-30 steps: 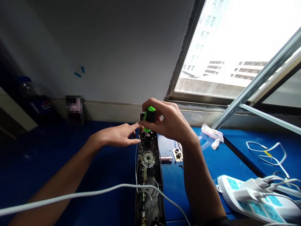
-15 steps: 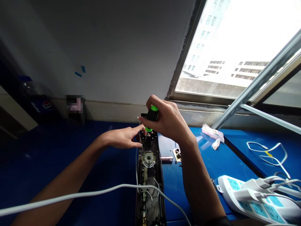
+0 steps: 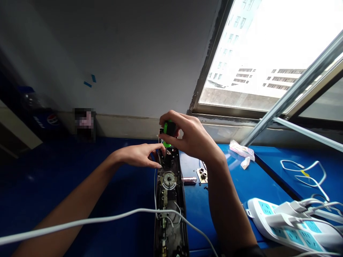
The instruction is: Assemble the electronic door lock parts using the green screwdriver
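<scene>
A screwdriver with a green and black handle (image 3: 171, 128) is in my right hand (image 3: 191, 137), its fingers closed around the handle. The shaft slants down into a long black housing (image 3: 175, 167) with its inner mechanism exposed. My left hand (image 3: 139, 155) grips the left edge of this housing near its far end, thumb and index finger apart and the other fingers partly hidden. A round metal disc (image 3: 169, 181) sits in the housing nearer to me. The screwdriver's tip is too small and dark to make out clearly.
Right of the housing lie a pinkish metal cylinder (image 3: 190, 181), a small plate with black parts (image 3: 203, 175) and tiny screws. A white cable (image 3: 107, 218) crosses in front. A white power strip (image 3: 289, 228) is at the lower right, a plastic packet (image 3: 242, 150) near the wall.
The screwdriver handle has tilted and shifted slightly left with my right hand, its fingers repositioned around it. My left hand stays nearly in place at the housing's edge.
</scene>
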A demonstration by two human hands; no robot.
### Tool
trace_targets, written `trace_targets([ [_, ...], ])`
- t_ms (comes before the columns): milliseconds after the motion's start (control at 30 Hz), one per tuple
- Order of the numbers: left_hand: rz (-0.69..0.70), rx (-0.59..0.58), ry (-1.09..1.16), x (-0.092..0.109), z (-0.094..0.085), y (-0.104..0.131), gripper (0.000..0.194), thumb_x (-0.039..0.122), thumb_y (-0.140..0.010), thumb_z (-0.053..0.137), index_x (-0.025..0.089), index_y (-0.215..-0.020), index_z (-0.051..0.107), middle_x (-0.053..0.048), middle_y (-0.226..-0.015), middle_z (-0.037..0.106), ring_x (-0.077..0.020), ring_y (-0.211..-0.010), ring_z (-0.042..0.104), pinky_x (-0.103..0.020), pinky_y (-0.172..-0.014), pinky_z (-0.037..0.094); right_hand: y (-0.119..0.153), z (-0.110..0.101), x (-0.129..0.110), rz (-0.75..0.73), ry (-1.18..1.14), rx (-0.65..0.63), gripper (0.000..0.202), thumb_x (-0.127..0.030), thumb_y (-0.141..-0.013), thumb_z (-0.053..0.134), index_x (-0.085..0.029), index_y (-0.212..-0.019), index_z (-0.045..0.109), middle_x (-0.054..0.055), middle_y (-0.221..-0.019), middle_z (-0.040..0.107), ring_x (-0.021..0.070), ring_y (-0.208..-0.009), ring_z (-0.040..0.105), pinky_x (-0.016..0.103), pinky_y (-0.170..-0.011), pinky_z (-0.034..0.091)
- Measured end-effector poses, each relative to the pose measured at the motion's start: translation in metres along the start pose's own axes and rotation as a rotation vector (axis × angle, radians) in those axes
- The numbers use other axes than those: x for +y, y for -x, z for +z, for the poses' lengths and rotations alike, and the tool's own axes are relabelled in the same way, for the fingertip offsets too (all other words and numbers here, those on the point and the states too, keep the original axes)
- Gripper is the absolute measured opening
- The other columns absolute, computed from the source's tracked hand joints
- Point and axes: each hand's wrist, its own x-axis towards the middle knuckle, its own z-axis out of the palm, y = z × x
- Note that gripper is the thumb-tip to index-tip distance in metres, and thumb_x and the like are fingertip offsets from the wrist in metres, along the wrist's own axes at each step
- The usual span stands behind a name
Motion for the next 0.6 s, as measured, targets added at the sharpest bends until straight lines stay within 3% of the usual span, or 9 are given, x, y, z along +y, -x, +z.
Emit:
trace_targets([
  [200,0.039,0.012,0.036,-0.008,0.0,-0.004,0.056,0.051,-0.086,0.076,0.022,-0.13,0.058,-0.008,-0.136,0.066,-0.03,-0.12,0.063,-0.035,-0.096,0.052,0.002,-0.006,0.001,-0.062,-0.013,-0.052,0.023,-0.014,-0.096,0.065,-0.02,-0.117,0.059,0.002,-0.108,0.067,0.0112,-0.083,0.06,0.026,-0.075,0.047],
  [600,0.02,-0.029,-0.022,0.009,-0.003,0.0,0.046,0.047,-0.089,0.072,0.021,-0.126,0.063,-0.006,-0.132,0.067,-0.0215,-0.101,0.066,-0.029,-0.086,0.052,0.007,-0.014,-0.003,-0.061,-0.003,-0.076,0.028,-0.009,-0.097,0.059,-0.02,-0.123,0.058,0.006,-0.118,0.068,0.0153,-0.097,0.064,0.03,-0.083,0.05],
])
